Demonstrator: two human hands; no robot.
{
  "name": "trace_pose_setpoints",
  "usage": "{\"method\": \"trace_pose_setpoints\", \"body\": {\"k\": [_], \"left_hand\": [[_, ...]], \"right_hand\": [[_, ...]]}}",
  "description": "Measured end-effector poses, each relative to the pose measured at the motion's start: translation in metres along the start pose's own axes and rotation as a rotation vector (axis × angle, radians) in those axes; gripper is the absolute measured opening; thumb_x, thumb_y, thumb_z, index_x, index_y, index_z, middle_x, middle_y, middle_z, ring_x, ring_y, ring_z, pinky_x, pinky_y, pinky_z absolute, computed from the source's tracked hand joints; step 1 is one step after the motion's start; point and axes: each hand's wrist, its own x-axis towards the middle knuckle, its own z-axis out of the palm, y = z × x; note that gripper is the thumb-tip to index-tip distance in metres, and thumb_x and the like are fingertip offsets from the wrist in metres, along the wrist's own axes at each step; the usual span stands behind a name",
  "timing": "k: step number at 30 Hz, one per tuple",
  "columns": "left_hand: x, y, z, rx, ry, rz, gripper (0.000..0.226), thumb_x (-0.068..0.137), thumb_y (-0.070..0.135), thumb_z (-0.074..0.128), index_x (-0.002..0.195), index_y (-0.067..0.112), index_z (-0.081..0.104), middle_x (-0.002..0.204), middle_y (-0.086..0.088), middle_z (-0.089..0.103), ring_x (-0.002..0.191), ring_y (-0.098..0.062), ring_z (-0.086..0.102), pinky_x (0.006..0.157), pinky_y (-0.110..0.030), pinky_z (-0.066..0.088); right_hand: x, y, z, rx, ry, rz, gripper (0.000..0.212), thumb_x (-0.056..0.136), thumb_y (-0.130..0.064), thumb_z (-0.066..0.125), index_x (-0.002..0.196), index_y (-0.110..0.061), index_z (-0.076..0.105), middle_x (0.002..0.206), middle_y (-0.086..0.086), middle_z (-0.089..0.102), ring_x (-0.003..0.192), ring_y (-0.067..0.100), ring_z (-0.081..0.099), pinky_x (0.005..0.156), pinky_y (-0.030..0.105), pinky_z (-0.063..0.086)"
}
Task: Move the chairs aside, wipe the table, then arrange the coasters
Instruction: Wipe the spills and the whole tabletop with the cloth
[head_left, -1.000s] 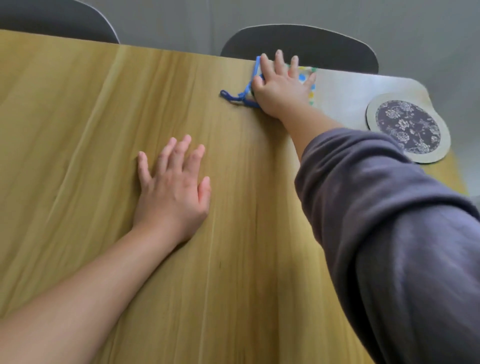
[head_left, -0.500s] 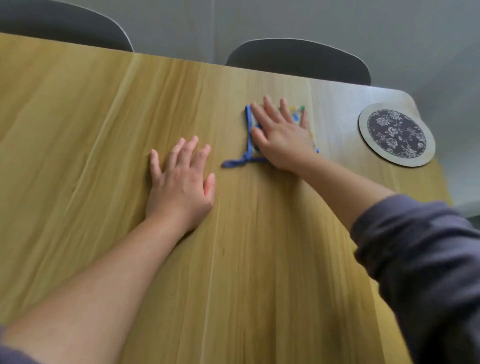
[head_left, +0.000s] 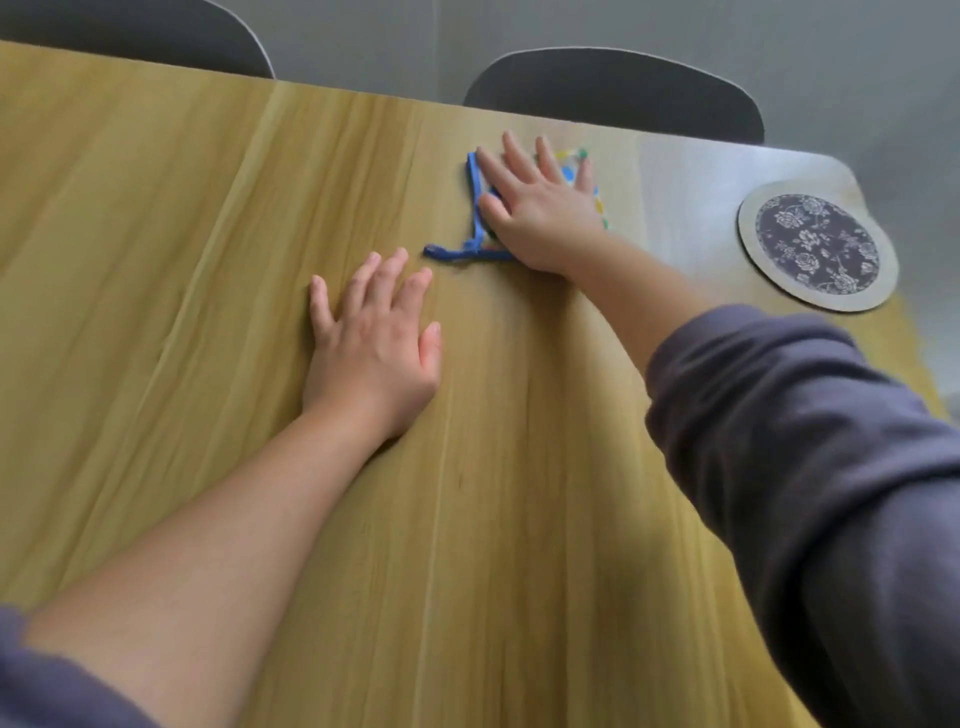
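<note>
Found the right hand (head_left: 540, 208) spread flat with straight fingers, bearing down on a small blue-edged cloth (head_left: 472, 208); pressing only, gripping nothing. Found the left hand (head_left: 374, 343) likewise flat and open on the bare table (head_left: 156, 208), holding nothing, just beside the cloth's loose blue tail. Judged as the wiping step. Located the cloth on the far right part of the top, near the far edge. Located one round patterned coaster (head_left: 818, 244) at the far right corner, well apart from the cloth and close to the rim.

Recommended: keep palm weight even so the cloth does not bunch, overlap the passes, and mind the trailing tail. Stop short of the far edge, lest the cloth slide off. Lift or skirt the coaster before doing that corner.

Noted two dark chairs (head_left: 613, 88) behind the far edge. Noted broad open surface leftward and nearward, with little room to the right.
</note>
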Motion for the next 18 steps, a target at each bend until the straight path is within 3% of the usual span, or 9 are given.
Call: {"method": "trace_pose_setpoints", "body": {"k": [7, 13, 18], "left_hand": [[-0.001, 0.002, -0.003, -0.047, 0.021, 0.0, 0.049, 0.095, 0.028, 0.039, 0.143, 0.021, 0.037, 0.157, -0.003, 0.023, 0.146, -0.02, 0.014, 0.115, -0.057, 0.002], [-0.014, 0.001, -0.01, -0.043, 0.067, 0.007, 0.047, 0.096, 0.028, 0.038, 0.141, 0.017, 0.041, 0.156, -0.007, 0.026, 0.144, -0.023, 0.02, 0.115, -0.055, 0.003], [-0.081, -0.008, -0.03, -0.147, 0.066, 0.09, 0.052, 0.091, 0.034, 0.029, 0.135, 0.015, 0.049, 0.15, -0.007, 0.038, 0.14, -0.024, 0.03, 0.114, -0.057, 0.01]], "right_hand": [[-0.118, -0.034, 0.016, -0.01, -0.011, -0.03, 0.058, 0.1, -0.051, 0.022, 0.155, -0.04, 0.009, 0.165, -0.006, 0.001, 0.152, 0.025, -0.004, 0.117, 0.062, -0.004], [-0.23, -0.069, 0.029, 0.0, 0.011, -0.062, 0.063, 0.094, -0.055, 0.018, 0.154, -0.039, 0.019, 0.164, -0.005, 0.012, 0.152, 0.027, 0.005, 0.116, 0.064, 0.002], [-0.202, -0.061, 0.025, 0.015, 0.0, 0.059, 0.059, 0.097, -0.053, 0.024, 0.154, -0.04, 0.017, 0.165, -0.008, 0.008, 0.152, 0.024, 0.002, 0.117, 0.062, -0.001]]}}
